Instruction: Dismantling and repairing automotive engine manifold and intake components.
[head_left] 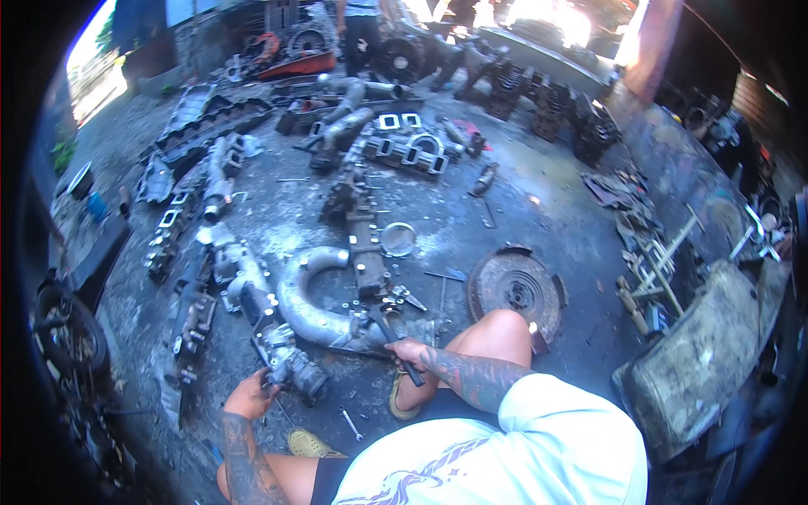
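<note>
My left hand (251, 393) has its fingers curled on the near left side of a metal housing assembly (289, 358) lying on the ground; what exactly they grip is unclear. My right hand (408, 353) is closed round a dark bar-like tool (391, 338), held slanting beside the near end of a large curved silver pipe (299, 299). A long rusty engine part (366, 257) lies just beyond it. A combination wrench (352, 425) lies on the ground between my hands, near my feet in yellow sandals.
A flywheel (513, 284) lies right of my raised knee. Manifolds (408, 151) and several engine parts spread ahead. A person (362, 42) stands at the back. A grimy tank (686, 358) and metal frames (665, 265) line the right; a tire (69, 328) sits far left.
</note>
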`<act>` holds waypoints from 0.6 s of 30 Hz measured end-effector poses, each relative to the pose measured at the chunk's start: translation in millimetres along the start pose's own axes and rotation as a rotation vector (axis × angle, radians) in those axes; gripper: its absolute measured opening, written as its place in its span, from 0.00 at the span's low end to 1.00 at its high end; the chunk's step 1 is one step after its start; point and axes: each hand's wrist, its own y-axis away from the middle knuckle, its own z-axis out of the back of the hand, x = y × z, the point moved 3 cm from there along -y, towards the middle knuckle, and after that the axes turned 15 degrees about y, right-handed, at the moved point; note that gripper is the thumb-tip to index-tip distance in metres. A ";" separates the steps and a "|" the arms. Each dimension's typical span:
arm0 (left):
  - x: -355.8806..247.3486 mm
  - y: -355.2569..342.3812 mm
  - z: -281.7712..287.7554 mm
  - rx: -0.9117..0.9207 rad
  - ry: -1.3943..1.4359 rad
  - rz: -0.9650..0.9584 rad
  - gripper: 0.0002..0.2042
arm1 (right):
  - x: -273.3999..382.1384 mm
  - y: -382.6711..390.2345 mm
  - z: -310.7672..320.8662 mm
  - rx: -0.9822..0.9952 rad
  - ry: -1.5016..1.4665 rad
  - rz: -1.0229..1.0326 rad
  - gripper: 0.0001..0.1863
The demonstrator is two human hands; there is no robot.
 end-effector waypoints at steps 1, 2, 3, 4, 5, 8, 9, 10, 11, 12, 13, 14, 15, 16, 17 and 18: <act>-1.8 -1.6 -1.0 0.015 -0.013 0.017 0.26 | -1.2 0.8 2.0 -0.012 0.026 -0.041 0.12; -1.9 -2.3 -1.5 0.022 -0.002 0.048 0.26 | 0.0 1.4 3.5 -0.019 -0.004 0.002 0.12; -2.1 -4.1 -2.0 0.008 0.010 0.042 0.26 | 0.5 1.5 4.5 0.003 -0.009 0.006 0.13; -0.9 -5.9 -2.1 -0.003 0.004 0.029 0.26 | -1.1 1.4 4.6 0.013 0.020 -0.068 0.14; 2.9 -5.6 -3.4 0.007 -0.009 0.035 0.26 | 1.8 1.0 4.9 0.025 -0.011 0.014 0.14; 14.7 -9.3 -5.6 -0.027 0.001 -0.090 0.23 | 1.9 -0.1 4.0 0.017 0.180 -0.022 0.19; 20.2 -10.8 -5.8 -0.019 0.025 -0.079 0.23 | 2.4 0.0 2.5 0.011 0.199 -0.018 0.20; 24.0 -11.3 -6.4 -0.039 0.001 -0.094 0.22 | 2.7 0.1 1.3 0.014 0.168 -0.015 0.19; 28.7 -12.9 -6.5 -0.020 0.052 -0.041 0.21 | 2.1 0.3 -0.4 0.024 0.087 -0.038 0.16; 32.8 -13.1 -7.0 0.001 0.141 0.025 0.21 | 1.8 0.1 -1.3 0.025 0.047 -0.060 0.12; 33.1 -13.3 -6.1 -0.022 0.078 -0.006 0.23 | 1.8 -0.1 -2.2 0.026 0.043 -0.058 0.11; 34.8 -12.8 -5.0 -0.039 0.061 0.029 0.23 | 3.2 -0.6 -4.3 0.061 0.031 -0.006 0.11; 34.4 -12.9 -5.5 -0.009 0.074 0.015 0.24 | 1.0 -1.2 -3.0 0.007 0.064 -0.070 0.11; 35.9 -12.4 -4.3 -0.030 0.063 0.063 0.24 | 2.1 -1.9 -5.4 0.065 0.050 -0.017 0.11; 35.2 -12.5 -3.8 -0.034 0.051 0.048 0.24 | 1.7 -2.7 -5.7 0.070 0.033 -0.015 0.11; 34.1 -12.5 -4.1 -0.010 0.040 0.015 0.24 | -0.3 -3.5 -4.1 0.012 0.036 -0.068 0.11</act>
